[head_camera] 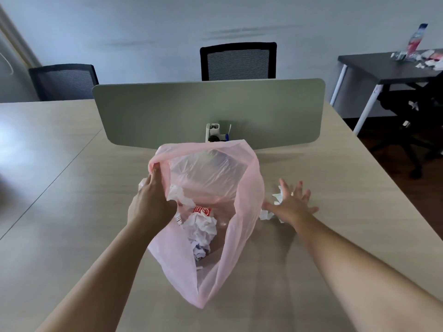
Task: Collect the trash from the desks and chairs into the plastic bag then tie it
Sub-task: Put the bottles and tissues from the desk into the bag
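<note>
Pink plastic bag (pixel 249 188), rim gripped by left hand (pixel 153 202); right hand (pixel 291 204), spread open over crumpled tissues (pixel 277 196), may scatter them.

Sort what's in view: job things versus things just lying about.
Job: pink plastic bag, left hand gripping its rim, right hand open over crumpled paper, litter on the dark desk.
Just there: divider panel, black chair, white holder.
</note>
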Available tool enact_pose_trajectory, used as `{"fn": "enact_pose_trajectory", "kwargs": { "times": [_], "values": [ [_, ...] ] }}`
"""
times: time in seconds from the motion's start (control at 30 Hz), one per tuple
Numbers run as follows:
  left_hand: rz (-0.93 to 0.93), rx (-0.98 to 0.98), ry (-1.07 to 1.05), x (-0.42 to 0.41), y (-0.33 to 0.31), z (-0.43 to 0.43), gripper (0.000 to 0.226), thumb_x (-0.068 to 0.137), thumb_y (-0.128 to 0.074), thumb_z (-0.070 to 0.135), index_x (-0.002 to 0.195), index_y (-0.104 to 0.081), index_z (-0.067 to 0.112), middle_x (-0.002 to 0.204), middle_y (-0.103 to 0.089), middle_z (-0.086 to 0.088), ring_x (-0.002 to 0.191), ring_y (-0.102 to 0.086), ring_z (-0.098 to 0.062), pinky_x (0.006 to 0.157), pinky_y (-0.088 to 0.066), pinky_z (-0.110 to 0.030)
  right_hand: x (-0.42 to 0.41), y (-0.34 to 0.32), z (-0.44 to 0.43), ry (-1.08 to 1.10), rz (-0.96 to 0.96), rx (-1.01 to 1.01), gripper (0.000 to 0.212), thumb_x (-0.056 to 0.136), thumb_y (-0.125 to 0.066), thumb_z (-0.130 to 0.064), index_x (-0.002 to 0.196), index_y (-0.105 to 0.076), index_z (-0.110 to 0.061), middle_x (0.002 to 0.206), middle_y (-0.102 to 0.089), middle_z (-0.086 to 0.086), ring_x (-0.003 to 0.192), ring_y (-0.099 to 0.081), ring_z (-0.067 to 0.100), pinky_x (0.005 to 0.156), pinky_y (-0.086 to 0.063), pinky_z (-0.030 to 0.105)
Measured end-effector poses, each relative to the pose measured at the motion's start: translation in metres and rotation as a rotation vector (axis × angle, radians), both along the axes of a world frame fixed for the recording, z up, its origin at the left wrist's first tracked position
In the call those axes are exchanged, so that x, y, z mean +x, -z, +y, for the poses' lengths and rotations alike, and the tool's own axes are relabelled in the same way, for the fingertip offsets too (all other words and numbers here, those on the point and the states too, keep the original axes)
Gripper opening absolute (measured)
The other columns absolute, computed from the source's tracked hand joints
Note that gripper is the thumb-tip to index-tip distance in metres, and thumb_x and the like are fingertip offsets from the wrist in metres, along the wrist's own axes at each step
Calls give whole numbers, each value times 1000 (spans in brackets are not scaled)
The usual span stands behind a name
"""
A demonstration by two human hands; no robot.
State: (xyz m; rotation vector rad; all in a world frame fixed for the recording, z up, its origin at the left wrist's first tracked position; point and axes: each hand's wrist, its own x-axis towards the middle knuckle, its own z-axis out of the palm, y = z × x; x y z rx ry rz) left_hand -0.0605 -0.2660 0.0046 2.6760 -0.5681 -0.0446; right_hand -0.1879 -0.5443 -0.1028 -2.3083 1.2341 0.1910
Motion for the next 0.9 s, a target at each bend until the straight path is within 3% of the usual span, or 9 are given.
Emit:
{"fn": "enact_pose_trajectory", "kwargs": {
  "times": [0.13,0.23,0.37,0.5,0.63,0.73,0.8,0.87,0.9],
  "values": [
    [2,20,-9,4,6,0,96,79,-59,7,152,2,18,142,-42,-15,119,-47,-40,81,-43,-42,15,22,7,-81,217,-37,93,68,-57,-72,145,-9,-50,158,22,1,146,7,35,108,-18,61],
    [-8,28,-27,8,9,1,96,79,-61,8,151,1,21,141,-43,-15,116,-50,-40,82,-45,-43,21,31,10,-97,79,-140,45,86,-51,-42,129,-44,-34,146,-27,6,130,-32,30,100,-34,40],
    [0,31,-22,3,12,-2,95,79,-61,10,151,1,20,139,-45,-14,116,-50,-40,80,-46,-43,7,25,5,-96,22,-166,28,88,-54,-14,113,-66,-10,120,-63,14,111,-60,31,91,-47,29],
    [-29,6,6,-6,6,-10,92,77,-57,5,150,-3,17,137,-45,-12,118,-47,-38,74,-42,-39,0,-27,-1,138,-405,-103,26,78,-43,2,71,-68,-4,81,-70,18,81,-65,34,69,-50,31],
    [-22,-22,2,-19,-6,-16,94,77,-56,4,151,0,18,142,-41,-7,124,-44,-35,75,-39,-36,6,-115,49,9,-914,-50,15,58,-30,-8,49,-37,-18,46,-37,-5,48,-33,11,46,-26,22],
    [-26,-43,-1,-29,-14,-12,95,77,-56,4,151,2,17,140,-43,-8,124,-43,-35,74,-40,-36,15,-142,101,-281,-954,-32,21,59,-29,-8,49,-34,-25,48,-37,-7,47,-32,4,45,-25,16],
    [-25,-44,-5,-36,-20,-8,96,77,-57,5,151,3,17,140,-44,-6,123,-44,-34,72,-42,-35,23,-128,125,-457,-857,46,21,69,-32,-8,58,-45,-21,56,-48,-2,54,-41,9,52,-33,22],
    [-34,-42,1,-43,-26,-2,96,78,-58,6,151,3,17,143,-42,-4,123,-45,-33,72,-43,-35,32,-103,135,-644,-569,101,24,85,-40,-22,99,-60,-20,105,-64,9,92,-57,18,79,-47,35],
    [-36,-43,5,-46,-29,0,96,78,-57,6,151,3,17,145,-41,-3,124,-45,-33,73,-42,-35,34,-93,134,-747,-357,78,40,88,-44,-40,127,-50,-30,137,-50,7,122,-48,22,98,-41,44]
  ]
}}
